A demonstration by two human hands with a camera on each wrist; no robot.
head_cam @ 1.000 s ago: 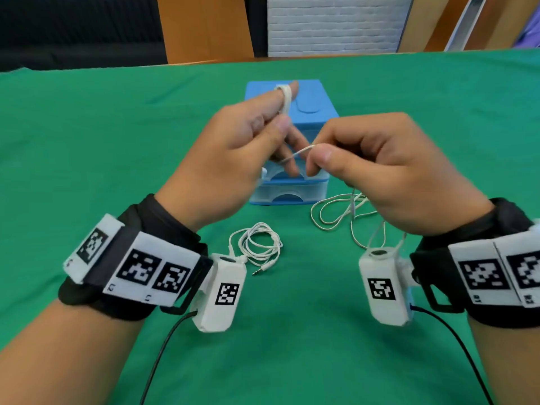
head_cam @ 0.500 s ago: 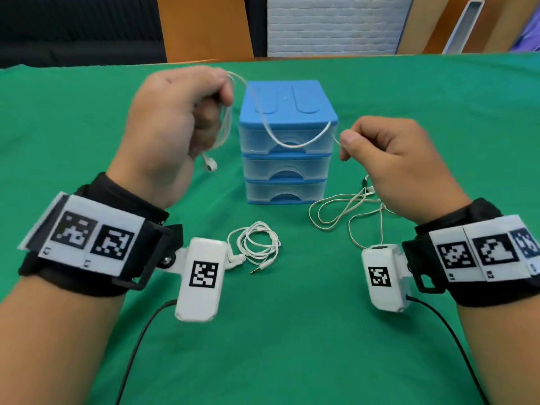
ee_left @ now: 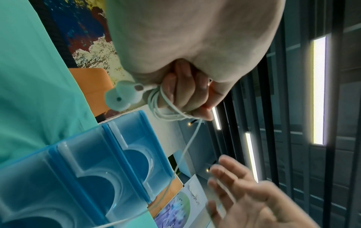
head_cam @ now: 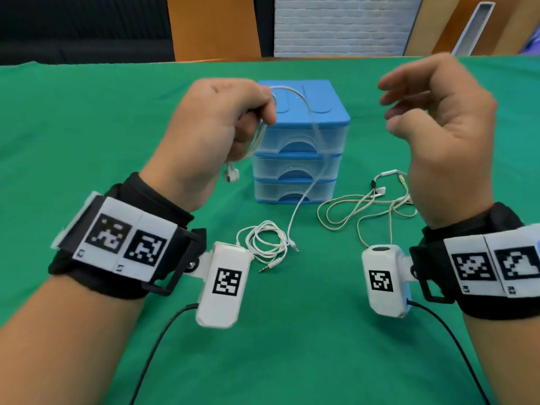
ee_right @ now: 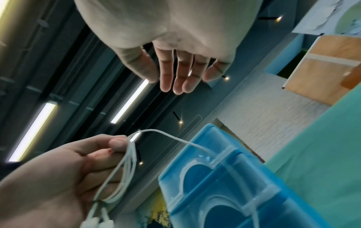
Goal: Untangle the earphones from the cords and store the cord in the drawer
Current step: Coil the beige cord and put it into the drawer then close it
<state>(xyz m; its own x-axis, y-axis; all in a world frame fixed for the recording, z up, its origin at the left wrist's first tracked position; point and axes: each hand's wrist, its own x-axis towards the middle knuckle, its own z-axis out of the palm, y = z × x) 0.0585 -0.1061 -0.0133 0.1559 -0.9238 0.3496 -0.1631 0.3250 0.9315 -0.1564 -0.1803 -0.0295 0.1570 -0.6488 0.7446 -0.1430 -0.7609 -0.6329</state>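
My left hand [head_cam: 254, 124] grips white earphones [ee_left: 166, 111] whose cable is wound round its fingers, left of the blue three-drawer unit [head_cam: 324, 97]. An earbud [head_cam: 231, 175] hangs below the fist. The loose cable [head_cam: 317, 135] trails over the unit's top and front down to the table, ending in a jack [head_cam: 295, 247]. My right hand [head_cam: 409, 112] hovers open to the right of the unit, fingers relaxed and holding nothing. A coiled white cord [head_cam: 266, 244] lies in front of the unit. All three drawers are closed.
A loose tangle of off-white earphone cable [head_cam: 365, 206] lies on the green tablecloth [head_cam: 87, 127] to the right of the drawer unit, under my right hand. The table's far edge meets wooden panels and a white brick wall.
My right hand let go of the earphone cable, rose and opened. The freed cable end dropped across the drawer front onto the table. My left hand kept its grip, shifting slightly right.
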